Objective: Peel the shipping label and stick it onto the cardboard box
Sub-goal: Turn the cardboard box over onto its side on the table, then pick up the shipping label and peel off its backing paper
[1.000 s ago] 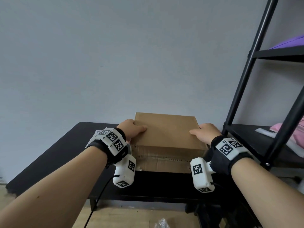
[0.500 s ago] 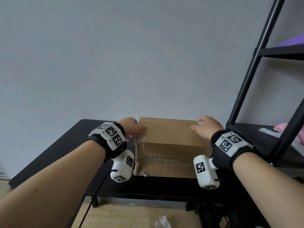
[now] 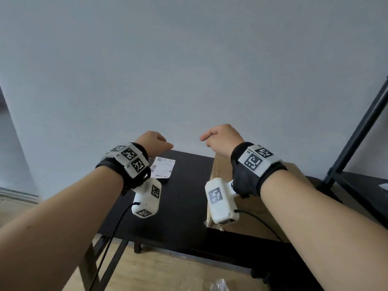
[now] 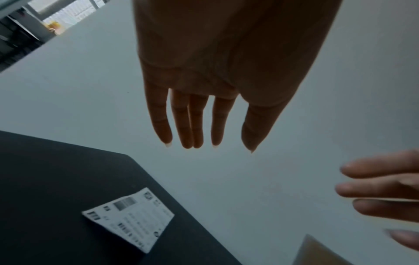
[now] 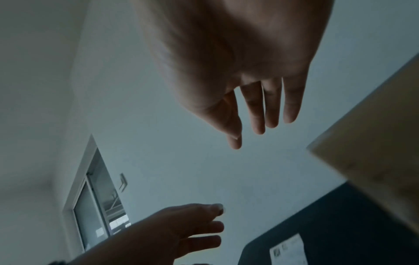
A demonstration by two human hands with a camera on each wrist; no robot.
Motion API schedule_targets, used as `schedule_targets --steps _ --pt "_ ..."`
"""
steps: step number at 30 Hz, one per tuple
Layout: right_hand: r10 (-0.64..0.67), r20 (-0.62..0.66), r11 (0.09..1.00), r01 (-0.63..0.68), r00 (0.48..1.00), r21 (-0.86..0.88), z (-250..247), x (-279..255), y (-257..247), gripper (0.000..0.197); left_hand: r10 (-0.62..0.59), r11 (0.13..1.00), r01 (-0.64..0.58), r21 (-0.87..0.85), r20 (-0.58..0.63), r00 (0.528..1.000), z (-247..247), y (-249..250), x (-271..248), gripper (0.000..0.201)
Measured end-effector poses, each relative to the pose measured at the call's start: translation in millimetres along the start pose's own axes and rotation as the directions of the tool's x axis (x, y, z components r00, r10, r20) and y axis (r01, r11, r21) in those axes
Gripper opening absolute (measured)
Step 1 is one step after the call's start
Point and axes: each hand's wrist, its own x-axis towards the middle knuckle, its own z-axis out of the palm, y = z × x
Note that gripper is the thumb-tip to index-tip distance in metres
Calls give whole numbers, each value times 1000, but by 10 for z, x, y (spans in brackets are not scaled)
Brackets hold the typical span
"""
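The white shipping label [image 3: 162, 167] lies flat on the black table [image 3: 184, 198], just below my left hand [image 3: 156, 142]. That hand hovers in the air with straight fingers [image 4: 188, 125] and holds nothing. The brown cardboard box [image 3: 221, 171] stands on the right part of the table, partly hidden by my right wrist. My right hand [image 3: 218, 136] floats above the box's left edge, fingers [image 5: 260, 111] loose and empty. The label [image 4: 129, 218] and a box corner [image 4: 317, 252] show in the left wrist view. The box [image 5: 374, 143] and label [image 5: 288, 252] also show in the right wrist view.
A black metal shelf rack [image 3: 357, 133] stands right of the table, with a low shelf board [image 3: 367, 185]. A plain grey wall is close behind the table. Below the table's front edge lie a wooden floor [image 3: 168, 269] and a scrap of clear plastic [image 3: 218, 285].
Both hands have let go of the box's sides and risen above the table. The view has swung left, so the box now sits at the right and the label shows.
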Motion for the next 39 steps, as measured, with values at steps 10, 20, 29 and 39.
schedule_targets --steps 10,20,29,39 --pt "194 315 977 -213 929 28 1121 585 43 34 -123 992 124 -15 83 989 84 -721 324 38" --pt "446 487 851 -524 751 27 1554 702 148 20 -175 983 182 -19 192 966 250 -947 554 33" --pt "436 294 839 -503 850 209 1699 738 232 15 -154 987 162 -24 189 970 307 -987 548 28" --pt "191 -16 976 -189 981 105 1341 597 -23 16 -33 995 25 -100 -77 997 90 -878 422 38"
